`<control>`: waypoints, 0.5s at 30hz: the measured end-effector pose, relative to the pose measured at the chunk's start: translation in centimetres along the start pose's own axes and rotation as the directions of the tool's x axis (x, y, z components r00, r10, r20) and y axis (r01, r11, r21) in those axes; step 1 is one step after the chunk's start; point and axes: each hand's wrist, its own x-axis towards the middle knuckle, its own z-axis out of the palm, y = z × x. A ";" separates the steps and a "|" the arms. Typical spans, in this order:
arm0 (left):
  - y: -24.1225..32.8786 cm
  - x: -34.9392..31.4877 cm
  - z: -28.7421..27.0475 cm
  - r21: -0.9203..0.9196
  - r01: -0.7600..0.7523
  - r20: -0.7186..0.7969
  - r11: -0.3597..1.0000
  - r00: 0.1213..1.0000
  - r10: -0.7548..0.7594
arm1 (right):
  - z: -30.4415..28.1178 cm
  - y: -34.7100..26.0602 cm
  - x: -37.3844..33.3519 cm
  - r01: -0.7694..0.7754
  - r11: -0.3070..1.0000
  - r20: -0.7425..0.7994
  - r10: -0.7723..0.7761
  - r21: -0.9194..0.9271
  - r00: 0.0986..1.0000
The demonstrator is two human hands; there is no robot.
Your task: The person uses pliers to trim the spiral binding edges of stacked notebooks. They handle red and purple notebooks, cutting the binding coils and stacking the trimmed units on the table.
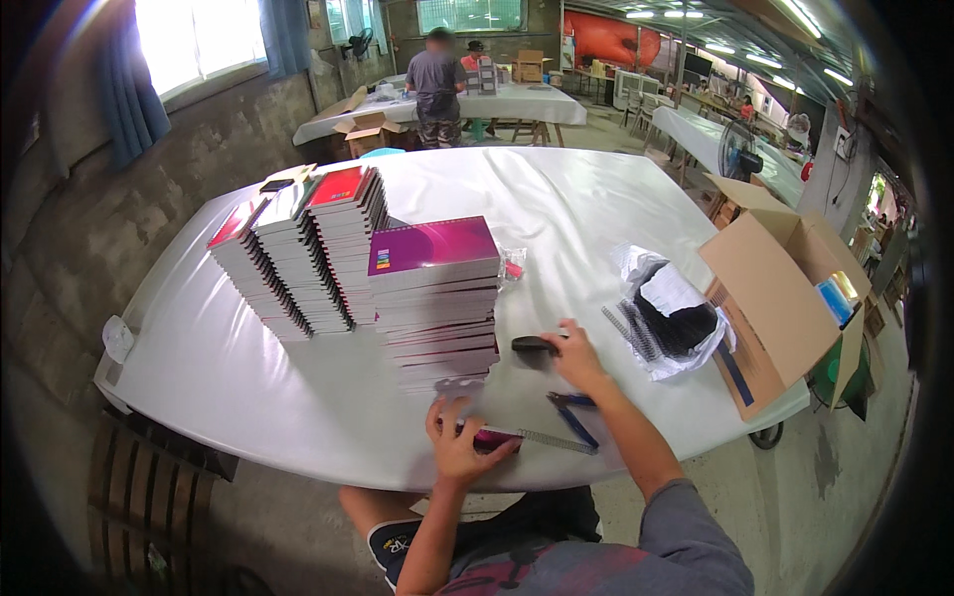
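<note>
My left hand [459,445] rests flat on a pink notebook [494,437] lying at the table's near edge, with a metal spiral coil [556,441] along its right side. My right hand [574,356] reaches forward and touches a small black tool [534,345] on the white table [248,387]. Blue-handled pliers [572,409] lie under my right forearm. A tall stack of purple-covered notebooks [437,298] stands just beyond my left hand.
Three leaning stacks of red-covered spiral notebooks [298,253] stand at the left. A plastic bag of black spiral coils [668,316] lies at the right beside an open cardboard box [785,288]. A person stands at a far table [517,99].
</note>
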 end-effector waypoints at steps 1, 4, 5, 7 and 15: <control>-0.1 0.2 0.0 0.007 -0.016 0.022 1.000 1.000 0.016 | -0.1 0.8 0.0 -0.042 0.995 -0.046 0.046 0.089 0.998; -0.8 -0.2 0.0 -0.015 -0.037 0.000 0.999 0.999 0.037 | -3.2 1.1 -0.5 -0.259 0.778 0.022 0.301 0.572 0.953; -1.1 -0.2 0.0 -0.023 -0.046 -0.006 0.999 0.999 0.046 | -4.0 0.7 -1.6 -0.369 0.497 0.171 0.398 0.786 0.901; -1.4 -0.3 -0.1 -0.045 -0.062 -0.017 0.997 0.998 0.061 | -5.1 -2.8 -4.7 -0.171 0.105 0.128 0.324 0.980 0.937; -1.2 -0.3 0.2 -0.081 -0.086 -0.035 0.993 0.996 0.083 | -4.9 -7.5 -8.8 -0.169 0.375 0.246 -0.167 0.912 0.955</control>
